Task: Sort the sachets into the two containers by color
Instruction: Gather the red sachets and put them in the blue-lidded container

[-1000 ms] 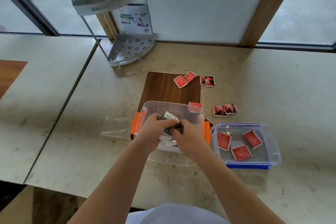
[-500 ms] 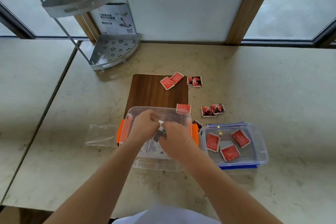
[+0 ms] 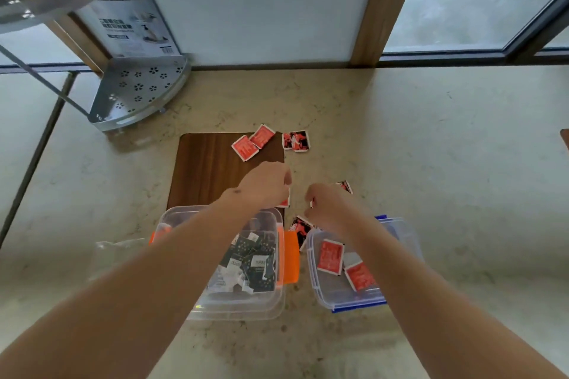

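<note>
My left hand reaches past the clear orange-clipped container, which holds several black-and-white sachets. Its fingers curl onto a red sachet at the wooden board's near right corner. My right hand is curled over red-and-black sachets on the counter, hiding most of them; a white edge shows at its fingertips. The blue-clipped container holds red sachets. Two red sachets and a red-and-black pair lie farther back. Another red-and-black sachet lies between the containers.
A brown wooden board lies behind the orange-clipped container. A metal corner shelf rack and a printed box stand at the back left. An empty clear plastic bag lies left of the containers. Windows line the counter's far side.
Both hands left the orange-clipped container and moved forward to the loose sachets behind it. The black-and-white sachets they held now lie in that container. The camera tilted down.
</note>
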